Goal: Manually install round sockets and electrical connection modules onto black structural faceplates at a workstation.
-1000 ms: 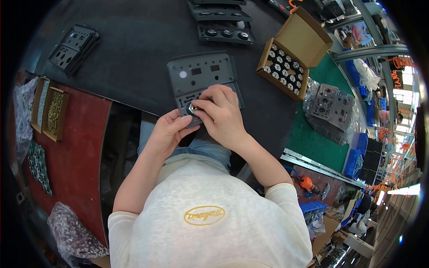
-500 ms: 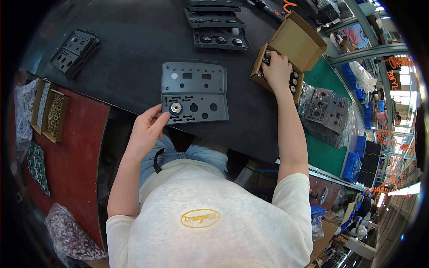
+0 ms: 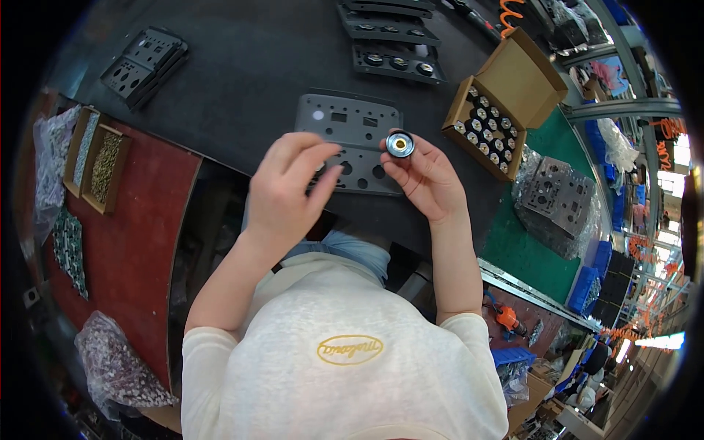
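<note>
My right hand (image 3: 434,180) pinches a round metal fitting (image 3: 400,144) with a black-and-chrome rim and a brass centre, raised above the right side of a grey bent sheet-metal panel (image 3: 350,132). The panel lies on the dark bench and has round, square and slotted cutouts. My left hand (image 3: 290,192) hovers over the panel's lower left part, fingers apart, with nothing visible in it. It covers the corner of the panel beneath. To the right, an open cardboard box (image 3: 522,79) holds several similar fittings with hex nuts.
Stacked panels with fittings (image 3: 396,64) stand at the far side. More panels (image 3: 143,67) lie far left. Trays of small screws (image 3: 103,172) sit on the red surface at left. Plastic-wrapped metal plates (image 3: 557,194) rest on the green mat at right.
My right hand has come out of the box and back over the panel with a fitting. My left hand has let go of the panel's near left edge and lifted over it.
</note>
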The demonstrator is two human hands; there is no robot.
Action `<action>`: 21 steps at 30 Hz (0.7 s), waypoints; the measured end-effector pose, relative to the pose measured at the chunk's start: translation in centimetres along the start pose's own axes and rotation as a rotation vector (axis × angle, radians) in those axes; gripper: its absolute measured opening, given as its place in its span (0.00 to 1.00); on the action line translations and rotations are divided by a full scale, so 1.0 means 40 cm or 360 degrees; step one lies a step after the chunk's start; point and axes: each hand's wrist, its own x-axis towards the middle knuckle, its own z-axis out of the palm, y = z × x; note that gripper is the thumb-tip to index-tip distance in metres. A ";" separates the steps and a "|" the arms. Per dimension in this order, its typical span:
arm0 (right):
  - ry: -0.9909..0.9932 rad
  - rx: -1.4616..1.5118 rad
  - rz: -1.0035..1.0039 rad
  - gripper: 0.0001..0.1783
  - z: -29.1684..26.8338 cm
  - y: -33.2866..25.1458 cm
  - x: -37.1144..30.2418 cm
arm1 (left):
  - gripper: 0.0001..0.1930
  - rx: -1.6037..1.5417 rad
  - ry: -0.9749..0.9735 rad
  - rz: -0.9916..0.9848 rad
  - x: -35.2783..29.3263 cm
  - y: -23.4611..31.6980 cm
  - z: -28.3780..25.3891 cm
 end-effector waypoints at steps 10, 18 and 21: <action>-0.0069 -0.0088 0.0062 0.23 0.046 0.044 0.013 | 0.15 -0.0153 -0.0058 0.0111 -0.001 0.009 0.030; -0.0092 -0.0117 0.0086 0.19 0.032 0.055 0.009 | 0.13 -0.0187 -0.0052 0.0204 0.006 0.011 0.048; -0.0152 -0.0096 0.0136 0.17 0.023 0.054 0.010 | 0.12 -0.0141 -0.0117 0.0309 0.017 0.008 0.041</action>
